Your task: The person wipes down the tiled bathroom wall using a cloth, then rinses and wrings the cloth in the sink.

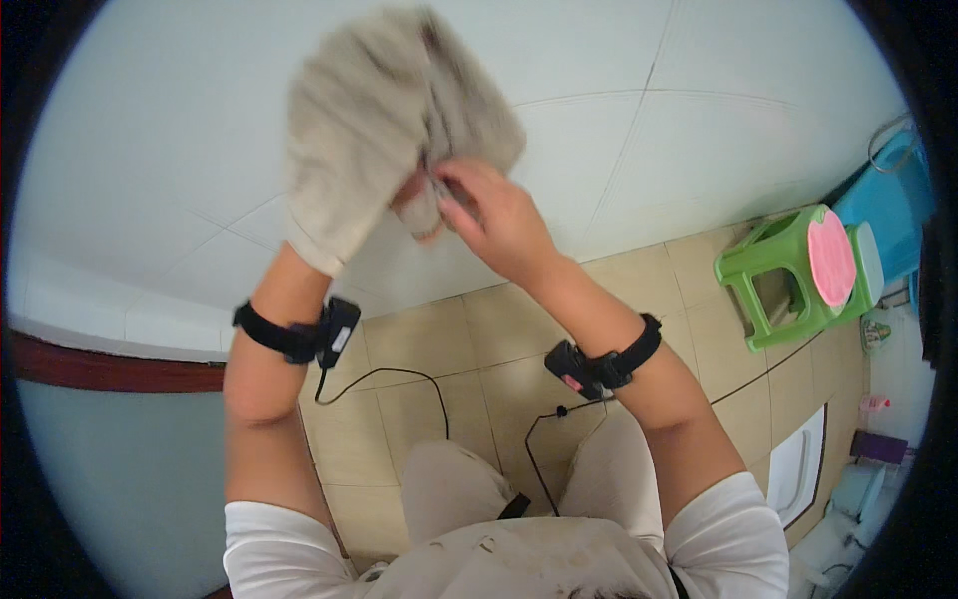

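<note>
A beige-grey cloth [364, 130] is held up in front of the pale wall and is slightly blurred. It hangs over my left hand [407, 190] and wraps down to the wrist. Only a little skin shows in a fold there, so the left fingers are mostly hidden. My right hand [499, 215] is at the cloth's lower right edge. Its thumb and fingers curl in and pinch a fold beside the left hand.
Pale wall panels [559, 130] stand close ahead, above a beige tiled floor [419, 339]. To the right are green stools [773, 260], one with a pink seat, and a blue basin [888, 205]. A white floor fixture [798, 464] lies lower right. Black cables [439, 384] trail from wrist-strapped devices [337, 334].
</note>
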Tool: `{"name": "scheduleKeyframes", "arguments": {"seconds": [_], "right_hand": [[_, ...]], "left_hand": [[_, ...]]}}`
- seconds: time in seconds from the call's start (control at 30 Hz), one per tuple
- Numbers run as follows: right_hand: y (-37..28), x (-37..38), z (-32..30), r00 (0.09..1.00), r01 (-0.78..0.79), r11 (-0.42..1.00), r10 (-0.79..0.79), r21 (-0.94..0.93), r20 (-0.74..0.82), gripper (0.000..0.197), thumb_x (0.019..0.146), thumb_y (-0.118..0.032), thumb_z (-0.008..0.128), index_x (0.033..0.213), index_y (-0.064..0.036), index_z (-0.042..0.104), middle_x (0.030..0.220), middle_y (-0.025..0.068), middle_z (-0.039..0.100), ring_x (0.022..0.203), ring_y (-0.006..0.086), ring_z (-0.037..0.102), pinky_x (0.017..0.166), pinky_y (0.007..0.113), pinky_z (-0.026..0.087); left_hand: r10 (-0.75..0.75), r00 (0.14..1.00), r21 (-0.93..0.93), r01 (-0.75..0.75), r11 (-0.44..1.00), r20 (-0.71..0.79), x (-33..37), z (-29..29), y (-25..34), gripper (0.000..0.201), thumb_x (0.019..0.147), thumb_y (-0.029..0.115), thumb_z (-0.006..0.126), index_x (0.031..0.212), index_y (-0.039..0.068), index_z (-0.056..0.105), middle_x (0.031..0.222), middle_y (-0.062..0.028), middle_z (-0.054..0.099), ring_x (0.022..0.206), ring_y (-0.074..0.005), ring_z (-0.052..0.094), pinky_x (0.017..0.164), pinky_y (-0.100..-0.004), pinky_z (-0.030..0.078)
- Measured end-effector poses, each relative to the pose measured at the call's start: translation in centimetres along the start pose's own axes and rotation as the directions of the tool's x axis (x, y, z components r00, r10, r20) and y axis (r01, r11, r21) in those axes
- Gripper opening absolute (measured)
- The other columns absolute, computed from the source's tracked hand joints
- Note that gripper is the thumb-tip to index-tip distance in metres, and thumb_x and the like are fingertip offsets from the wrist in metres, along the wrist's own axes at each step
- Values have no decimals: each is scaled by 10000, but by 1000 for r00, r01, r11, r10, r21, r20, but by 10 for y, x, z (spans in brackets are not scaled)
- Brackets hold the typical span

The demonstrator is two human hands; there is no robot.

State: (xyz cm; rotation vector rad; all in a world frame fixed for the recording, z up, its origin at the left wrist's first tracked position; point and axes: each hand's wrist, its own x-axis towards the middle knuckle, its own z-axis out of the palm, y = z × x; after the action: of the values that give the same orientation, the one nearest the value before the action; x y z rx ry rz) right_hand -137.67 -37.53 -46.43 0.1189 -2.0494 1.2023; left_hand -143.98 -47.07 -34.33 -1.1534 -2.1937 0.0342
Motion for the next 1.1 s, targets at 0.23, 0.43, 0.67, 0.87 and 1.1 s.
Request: {"name": "scheduleKeyframes", "arguments": {"seconds": [0.23,0.43,0.67,0.87,1.1], "right_hand": [[27,-2,-32,968,-209,884,249,-419,43,194,693,-76,544,871,-3,570,745,160,588,659,309,563,574,335,442],[57,-47,-31,823,-484,804,552,-345,132,185,685,-57,553,857,11,570,755,191,587,660,321,563,590,338,448],[-14,21,-32,975,-28,986,64,166,-215,391,744,-77,533,1107,-35,395,1020,169,526,853,351,533,702,344,456],[-39,55,-48,948,79,997,-72,11,-310,356,696,-51,530,1033,-16,420,864,180,509,766,355,519,667,391,435],[8,11,-62,946,-254,961,223,-109,-234,302,682,-55,554,969,6,481,956,201,524,809,346,531,682,381,428]], "left_hand": [[335,942,-270,-313,910,37,6,46,40,542,793,240,466,1276,67,293,1267,-113,355,1161,-261,332,977,-351,244],[287,943,-637,-118,762,169,-31,101,61,527,706,234,566,1183,67,417,1141,-141,464,1077,-265,415,913,-329,332],[318,898,-249,-397,883,-304,46,9,-25,463,816,219,459,1252,98,358,1228,-115,408,1117,-260,394,950,-365,295],[143,807,-240,-332,912,-572,106,-12,18,550,737,189,494,1248,69,328,1236,-158,371,1121,-312,363,951,-372,282],[436,807,-260,-555,790,-399,78,36,72,495,724,204,496,1194,73,412,1202,-136,429,1099,-295,405,951,-377,288]]}}
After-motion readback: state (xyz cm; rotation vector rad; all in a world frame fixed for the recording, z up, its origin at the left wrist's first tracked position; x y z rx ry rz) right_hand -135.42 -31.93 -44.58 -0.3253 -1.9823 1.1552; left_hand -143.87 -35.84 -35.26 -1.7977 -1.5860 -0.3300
